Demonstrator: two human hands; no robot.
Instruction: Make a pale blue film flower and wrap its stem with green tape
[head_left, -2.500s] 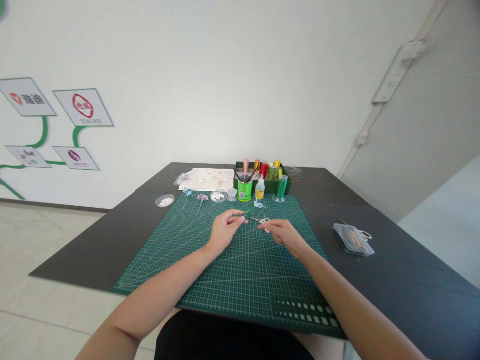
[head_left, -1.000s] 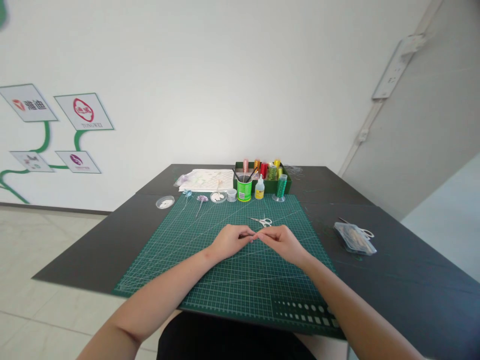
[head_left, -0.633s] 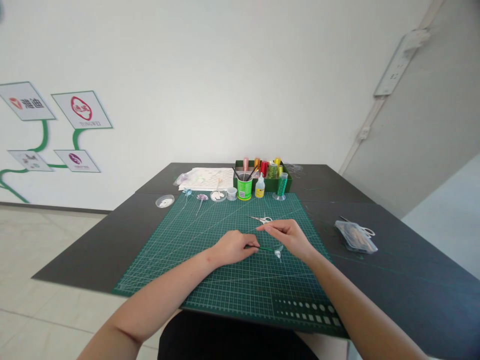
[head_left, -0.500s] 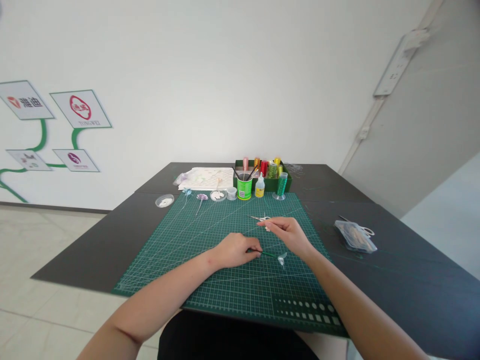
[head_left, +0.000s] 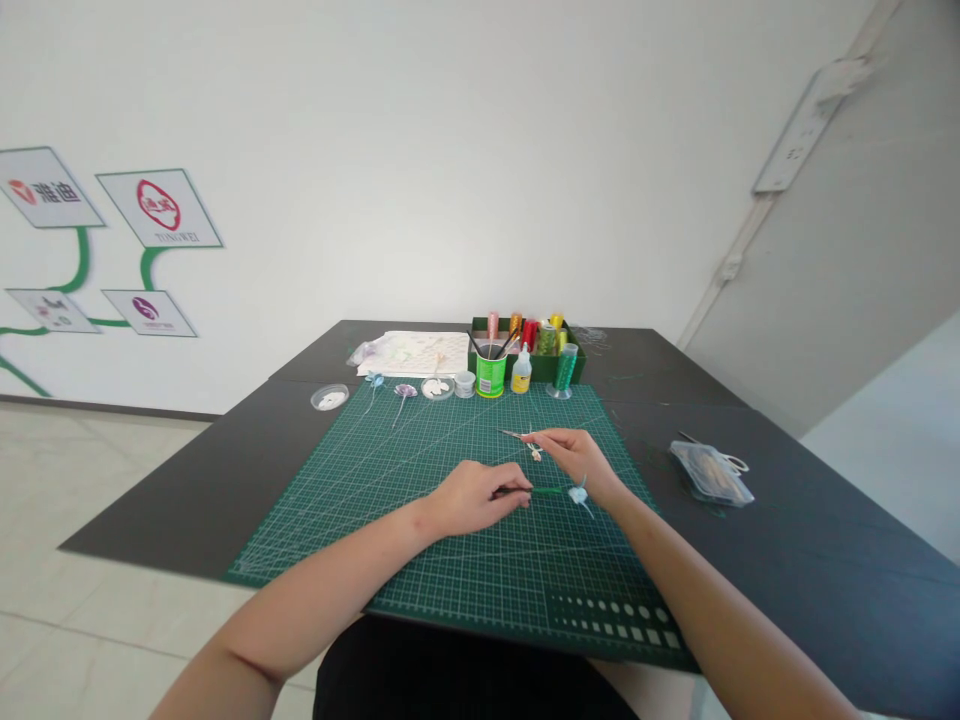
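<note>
Indoors, gridded mat (head_left: 480, 580) on black table (head_left: 187, 480), white wall (head_left: 480, 160), held blue flower (head_left: 578, 495)

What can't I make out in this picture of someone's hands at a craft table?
In the head-camera view:
Green stem: the part inside the left hand is hidden by that hand.
Scissors: partly covered by the right hand, so its grip is unclear.
Black sticks: lower ends hidden by the green can.
Yellow-labelled bottle: print too small to read.
Right arm: cut off by the bottom edge.
</note>
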